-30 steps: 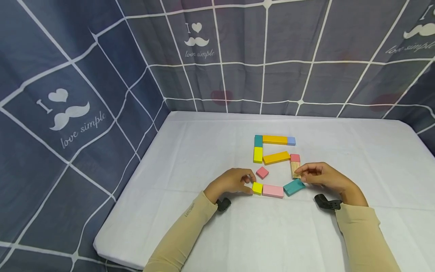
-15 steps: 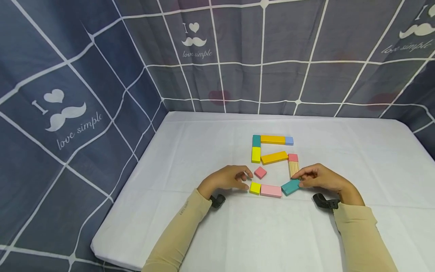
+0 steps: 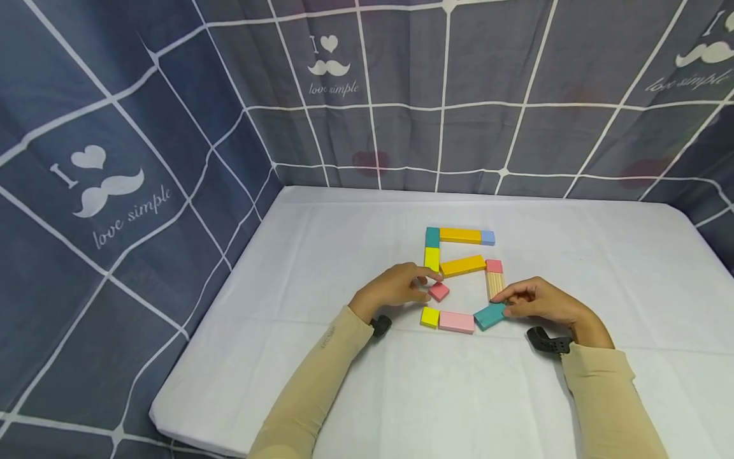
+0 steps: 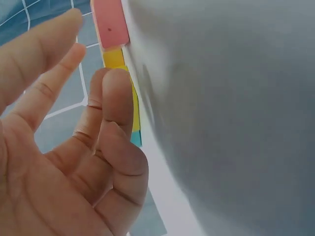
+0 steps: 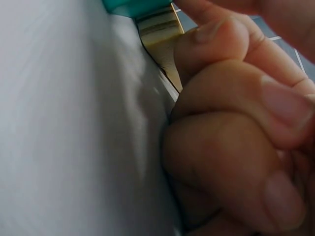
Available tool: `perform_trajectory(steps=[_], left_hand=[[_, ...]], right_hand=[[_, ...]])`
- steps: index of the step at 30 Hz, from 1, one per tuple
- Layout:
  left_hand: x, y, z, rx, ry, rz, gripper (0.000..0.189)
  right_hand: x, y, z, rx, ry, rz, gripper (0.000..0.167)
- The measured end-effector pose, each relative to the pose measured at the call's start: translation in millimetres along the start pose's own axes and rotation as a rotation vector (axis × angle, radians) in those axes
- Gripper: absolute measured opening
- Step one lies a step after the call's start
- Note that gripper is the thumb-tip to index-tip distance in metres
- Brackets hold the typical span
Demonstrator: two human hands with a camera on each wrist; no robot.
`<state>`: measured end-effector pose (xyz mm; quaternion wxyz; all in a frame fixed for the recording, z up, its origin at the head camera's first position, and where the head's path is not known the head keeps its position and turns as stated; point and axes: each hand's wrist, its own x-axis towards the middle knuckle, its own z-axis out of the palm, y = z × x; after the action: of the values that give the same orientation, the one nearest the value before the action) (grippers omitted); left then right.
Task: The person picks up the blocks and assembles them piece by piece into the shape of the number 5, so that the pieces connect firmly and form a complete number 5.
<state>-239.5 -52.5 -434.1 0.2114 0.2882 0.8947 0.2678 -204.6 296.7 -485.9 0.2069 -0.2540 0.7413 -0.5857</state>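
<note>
My left hand (image 3: 401, 285) reaches over the table with thumb and index finger apart, at either side of a small pink block (image 3: 439, 292). In the left wrist view its fingers are spread beside the pink block (image 4: 111, 22), with nothing between them. My right hand (image 3: 541, 305) holds the right end of a slanted teal block (image 3: 489, 316) between thumb and index finger. Its other fingers are curled against the cloth in the right wrist view, where the teal block (image 5: 138, 6) shows at the top edge. A striped wooden block (image 3: 495, 287) stands right at the index fingertip.
Along the front lie a yellow block (image 3: 430, 317) and a longer pink block (image 3: 457, 322). Behind are orange blocks (image 3: 460, 236) (image 3: 463, 266), a teal one (image 3: 432, 237), a yellow one (image 3: 431, 257), a blue one (image 3: 487, 238) and a pink one (image 3: 494, 266). White cloth (image 3: 344, 229) covers the table.
My left hand has let go of the front yellow block and moved back to the small pink block. The right hand has shifted slightly from the striped block's end onto the teal block.
</note>
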Motion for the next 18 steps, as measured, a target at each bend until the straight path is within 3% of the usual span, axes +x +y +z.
perform_trajectory(steps=[6, 18], left_hand=[[9.8, 2.0, 5.2, 0.085, 0.005, -0.025, 0.045], [12.6, 3.8, 8.9, 0.163, 0.055, -0.081, 0.034]], right_hand=[[0.9, 1.9, 1.1, 0.01, -0.01, -0.009, 0.023], [0.1, 0.8, -0.9, 0.016, -0.016, -0.02, 0.023]])
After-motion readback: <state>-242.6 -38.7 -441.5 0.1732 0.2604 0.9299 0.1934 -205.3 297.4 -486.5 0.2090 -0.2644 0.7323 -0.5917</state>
